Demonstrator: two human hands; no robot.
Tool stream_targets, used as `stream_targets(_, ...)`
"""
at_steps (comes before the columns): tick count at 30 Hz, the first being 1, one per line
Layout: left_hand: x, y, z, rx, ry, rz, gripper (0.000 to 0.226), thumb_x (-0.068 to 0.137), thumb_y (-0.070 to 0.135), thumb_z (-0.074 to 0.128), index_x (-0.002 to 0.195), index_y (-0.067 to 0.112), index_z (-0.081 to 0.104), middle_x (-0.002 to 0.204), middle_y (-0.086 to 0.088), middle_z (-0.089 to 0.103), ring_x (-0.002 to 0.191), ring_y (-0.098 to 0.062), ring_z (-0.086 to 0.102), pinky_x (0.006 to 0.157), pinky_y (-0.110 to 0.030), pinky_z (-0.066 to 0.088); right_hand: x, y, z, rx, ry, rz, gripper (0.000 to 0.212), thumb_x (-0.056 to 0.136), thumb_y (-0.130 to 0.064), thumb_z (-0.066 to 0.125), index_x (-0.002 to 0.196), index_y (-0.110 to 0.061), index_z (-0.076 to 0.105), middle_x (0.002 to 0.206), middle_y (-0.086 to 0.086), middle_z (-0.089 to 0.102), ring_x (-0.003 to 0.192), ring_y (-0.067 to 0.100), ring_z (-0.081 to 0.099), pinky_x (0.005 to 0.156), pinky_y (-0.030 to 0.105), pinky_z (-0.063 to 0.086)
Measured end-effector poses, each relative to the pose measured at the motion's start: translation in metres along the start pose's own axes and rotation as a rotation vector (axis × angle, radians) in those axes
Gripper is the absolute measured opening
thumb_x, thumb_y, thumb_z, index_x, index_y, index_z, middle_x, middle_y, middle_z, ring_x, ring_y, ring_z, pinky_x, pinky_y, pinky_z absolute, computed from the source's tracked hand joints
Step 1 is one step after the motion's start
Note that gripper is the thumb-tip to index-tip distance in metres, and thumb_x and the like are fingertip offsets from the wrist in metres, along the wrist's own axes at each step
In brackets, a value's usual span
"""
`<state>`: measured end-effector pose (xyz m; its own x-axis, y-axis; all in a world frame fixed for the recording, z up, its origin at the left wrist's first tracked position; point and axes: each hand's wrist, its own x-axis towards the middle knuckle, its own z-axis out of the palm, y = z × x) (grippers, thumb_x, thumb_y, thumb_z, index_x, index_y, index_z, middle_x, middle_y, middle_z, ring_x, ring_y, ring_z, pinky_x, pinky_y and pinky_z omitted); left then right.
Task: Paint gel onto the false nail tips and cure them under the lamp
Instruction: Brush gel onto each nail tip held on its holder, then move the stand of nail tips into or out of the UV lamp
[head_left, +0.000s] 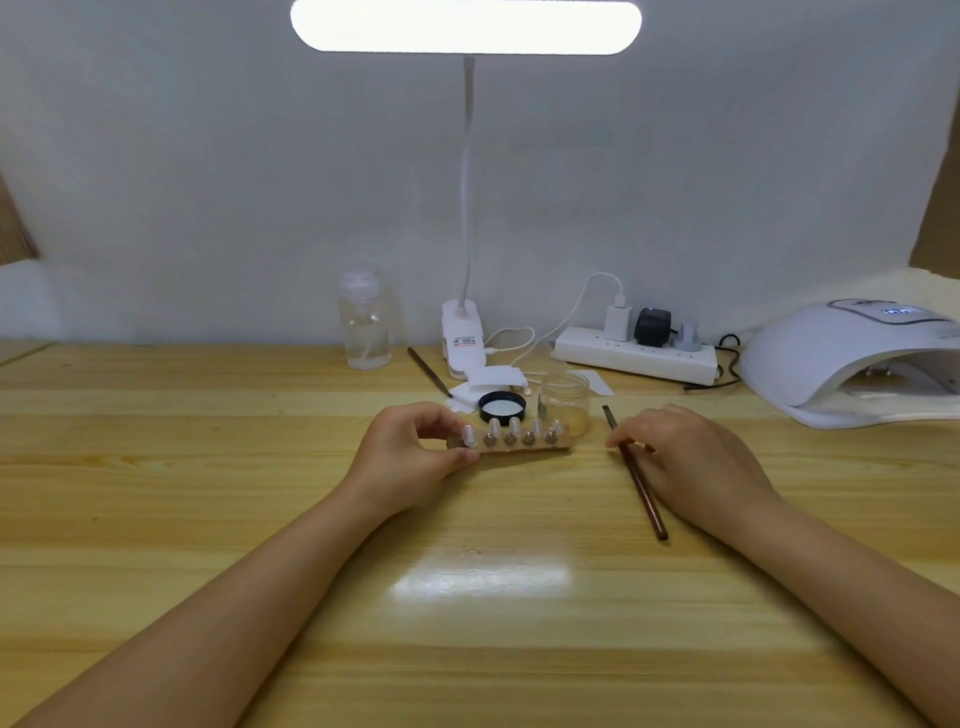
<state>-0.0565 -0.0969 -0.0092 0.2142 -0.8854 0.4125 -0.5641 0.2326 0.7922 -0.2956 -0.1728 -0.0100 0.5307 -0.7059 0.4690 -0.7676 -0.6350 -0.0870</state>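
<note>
Five false nail tips (511, 431) are counted, standing in a row on one small wooden holder (563, 441) at the middle of the wooden table (208, 519). The left end of the holder is pinched by the left hand (410, 460), with the thumb along its near edge and the curled fingers over its far edge. Two brushes are seen: one brown-handled brush (636, 475) lies just right of the holder and is touched by the curled fingertips of the right hand (696, 467), whose palm faces down on the table; whether the brush is actually gripped cannot be told. The second brush (428, 371) lies farther back, left of centre, apart from both hands. Just behind the holder are seen one black round lid (502, 407), one small clear jar (565, 402) to its right, and a few white pads (493, 382). One white curing lamp (852, 358) sits at the far right, with its opening turned toward the centre and its display lit. One clip-on desk lamp (466, 26) is switched on overhead, its clamp resting near the back of the table. One clear pump bottle (363, 322) stands to the left of the clamp, and one white power strip (636, 358) with plugs in it lies to its right.
</note>
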Motion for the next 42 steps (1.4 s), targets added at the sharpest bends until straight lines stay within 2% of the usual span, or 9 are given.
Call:
stream_targets(4, -0.001, 0.006, 0.0, -0.031, -0.04, 0.037, 0.027, 0.067, -0.001, 0.076, 0.062, 0.022, 0.063, 0.07, 0.009, 0.065, 0.069, 0.009, 0.06, 0.067, -0.001, 0.041, 0.0, 0.0, -0.001, -0.044, -0.032, -0.06, 0.029, 0.095, -0.02, 0.045, 0.116, -0.031, 0.062, 0.11, -0.01, 0.061, 0.1, 0.01, 0.051, 0.069, 0.018, 0.033)
stream_targets(8, -0.002, 0.01, 0.0, -0.08, -0.06, 0.039, 0.025, 0.067, 0.002, 0.077, 0.063, 0.024, 0.065, 0.069, 0.01, 0.068, 0.072, 0.007, 0.062, 0.068, -0.002, 0.042, -0.002, -0.007, -0.005, 0.046, 0.088, -0.058, 0.037, 0.091, -0.011, 0.047, 0.126, -0.022, 0.056, 0.108, -0.004, 0.058, 0.081, 0.008, 0.049, 0.064, 0.02, 0.031)
stream_targets(14, -0.005, 0.015, 0.001, -0.17, -0.088, 0.064, 0.026, 0.067, 0.001, 0.076, 0.062, 0.025, 0.066, 0.076, 0.015, 0.07, 0.077, 0.005, 0.064, 0.068, -0.002, 0.042, -0.004, -0.014, -0.002, 0.2, 0.019, -0.113, 0.038, 0.081, -0.046, 0.06, 0.113, -0.026, 0.06, 0.088, -0.024, 0.047, 0.076, -0.012, 0.04, 0.074, 0.019, 0.023)
stream_targets(18, -0.006, 0.015, 0.002, -0.128, -0.133, 0.049, 0.012, 0.069, 0.006, 0.076, 0.072, 0.016, 0.07, 0.082, 0.007, 0.071, 0.078, 0.006, 0.063, 0.069, -0.001, 0.04, -0.004, -0.013, -0.004, 0.258, 0.042, -0.172, 0.025, 0.078, -0.038, 0.066, 0.092, -0.017, 0.069, 0.071, -0.019, 0.053, 0.071, -0.001, 0.049, 0.073, 0.022, 0.027)
stream_targets(23, -0.005, 0.012, -0.001, -0.175, -0.171, -0.023, 0.009, 0.071, 0.012, 0.075, 0.077, 0.019, 0.073, 0.084, 0.005, 0.073, 0.085, -0.002, 0.065, 0.08, -0.012, 0.047, -0.006, -0.012, -0.006, 0.237, 0.053, -0.194, 0.025, 0.077, -0.036, 0.066, 0.089, -0.014, 0.071, 0.074, -0.005, 0.064, 0.07, 0.015, 0.056, 0.072, 0.017, 0.031)
stream_targets(28, -0.007, 0.014, 0.004, -0.195, -0.129, -0.005, 0.008, 0.073, 0.009, 0.073, 0.077, 0.016, 0.074, 0.08, 0.003, 0.073, 0.082, -0.003, 0.066, 0.078, -0.01, 0.045, -0.006, -0.011, -0.008, 0.264, 0.048, -0.189, 0.039, 0.077, -0.047, 0.052, 0.09, -0.015, 0.071, 0.076, -0.006, 0.065, 0.071, 0.013, 0.056, 0.075, 0.017, 0.032)
stream_targets(34, -0.008, 0.016, 0.005, -0.191, -0.131, 0.035, 0.012, 0.071, 0.01, 0.074, 0.079, 0.018, 0.074, 0.082, 0.004, 0.073, 0.083, 0.0, 0.065, 0.074, -0.006, 0.043, -0.005, -0.007, -0.01, 0.263, 0.079, -0.209, 0.025, 0.077, -0.034, 0.067, 0.092, -0.015, 0.071, 0.079, -0.006, 0.067, 0.072, 0.005, 0.05, 0.075, 0.017, 0.03)
stream_targets(38, -0.005, 0.02, 0.007, -0.125, -0.125, 0.063, 0.024, 0.067, 0.011, 0.077, 0.083, 0.027, 0.071, 0.085, 0.008, 0.072, 0.084, 0.006, 0.062, 0.074, -0.002, 0.039, -0.005, -0.002, -0.011, 0.285, 0.093, -0.197, 0.034, 0.077, -0.042, 0.058, 0.092, -0.014, 0.071, 0.08, -0.005, 0.068, 0.073, 0.006, 0.052, 0.077, 0.017, 0.031)
stream_targets(42, -0.002, 0.024, 0.009, 0.015, -0.137, 0.153, 0.035, 0.064, 0.014, 0.079, 0.089, 0.034, 0.066, 0.09, 0.014, 0.067, 0.086, 0.009, 0.056, 0.071, 0.002, 0.034, -0.003, 0.0, -0.01, 0.295, 0.1, -0.206, 0.03, 0.077, -0.039, 0.064, 0.091, -0.013, 0.071, 0.079, -0.005, 0.068, 0.072, 0.008, 0.053, 0.074, 0.019, 0.033)
